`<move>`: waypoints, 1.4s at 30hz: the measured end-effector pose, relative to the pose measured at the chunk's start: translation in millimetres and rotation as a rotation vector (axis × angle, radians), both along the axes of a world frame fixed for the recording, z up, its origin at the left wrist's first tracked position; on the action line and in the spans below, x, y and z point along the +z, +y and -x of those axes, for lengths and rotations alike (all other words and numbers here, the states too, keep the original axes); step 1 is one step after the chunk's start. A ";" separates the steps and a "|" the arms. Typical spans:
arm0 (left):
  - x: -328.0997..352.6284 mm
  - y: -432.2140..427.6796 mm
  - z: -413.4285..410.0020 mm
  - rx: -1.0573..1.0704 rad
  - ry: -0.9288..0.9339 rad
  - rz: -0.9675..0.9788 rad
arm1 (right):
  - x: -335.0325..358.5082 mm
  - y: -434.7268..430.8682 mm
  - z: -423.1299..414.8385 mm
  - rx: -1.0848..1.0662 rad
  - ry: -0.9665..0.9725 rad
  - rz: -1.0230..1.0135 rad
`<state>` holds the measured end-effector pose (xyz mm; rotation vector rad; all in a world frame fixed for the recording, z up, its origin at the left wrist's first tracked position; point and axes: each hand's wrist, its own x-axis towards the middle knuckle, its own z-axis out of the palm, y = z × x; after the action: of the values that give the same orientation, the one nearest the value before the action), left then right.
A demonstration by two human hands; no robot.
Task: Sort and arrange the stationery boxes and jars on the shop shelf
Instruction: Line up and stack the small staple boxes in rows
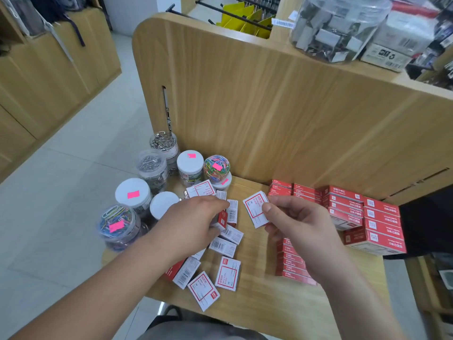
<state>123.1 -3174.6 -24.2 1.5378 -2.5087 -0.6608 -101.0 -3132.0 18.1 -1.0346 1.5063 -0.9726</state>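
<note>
While the jars (132,195) crowd just left of the left hand (193,222), its fingers curl over a loose box (222,220) beneath it. The right hand (294,224) pinches a white box (256,212) by its near end, and the red stacks (367,217) sit just to this hand's right.

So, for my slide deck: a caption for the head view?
Right hand pinches a small white red-printed cardboard box; left hand reaches among scattered boxes beside clear plastic clip jars.

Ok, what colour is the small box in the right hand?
White with a red printed frame; the head view shows the small box pinched in the right hand.
</note>
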 end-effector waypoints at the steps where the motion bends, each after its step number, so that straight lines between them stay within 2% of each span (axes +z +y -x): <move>1: 0.7 0.0 0.7 -0.006 -0.016 0.008 | 0.1 0.5 1.0 -0.001 -0.003 -0.007; 4: -0.4 -0.7 -1.7 0.003 0.057 0.045 | 0.7 1.0 3.5 0.000 0.003 -0.006; 6: 2.1 1.0 -5.9 0.053 0.278 0.032 | 2.3 1.4 4.2 0.004 0.012 0.001; 10: 16.9 7.9 -11.1 0.136 0.731 -0.237 | 5.1 1.6 4.0 0.015 0.043 0.018; 15: 27.6 18.5 -9.7 0.225 0.964 -0.413 | 9.3 0.9 -5.9 0.048 0.067 0.057; 18: 26.3 24.0 -10.6 0.255 0.966 -0.454 | 11.4 0.9 -8.5 0.040 0.087 0.083; 29: 26.3 28.5 -14.7 0.411 1.044 -0.355 | 11.3 2.1 -17.2 0.057 0.083 0.087; 34: 36.0 24.3 -19.0 0.273 0.890 -0.330 | 11.6 0.3 -18.1 0.085 0.063 0.079; 38: 38.8 19.2 -13.9 0.324 0.884 -0.351 | 14.8 -2.1 -19.5 0.126 0.127 0.081; 42: 38.3 16.9 -13.2 0.192 0.851 -0.314 | 13.8 -2.1 -19.2 0.159 0.087 0.124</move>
<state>136.3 -3157.7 14.1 1.1758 -1.6564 -1.3651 -81.8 -3134.1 31.9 -1.2796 1.4234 -0.9277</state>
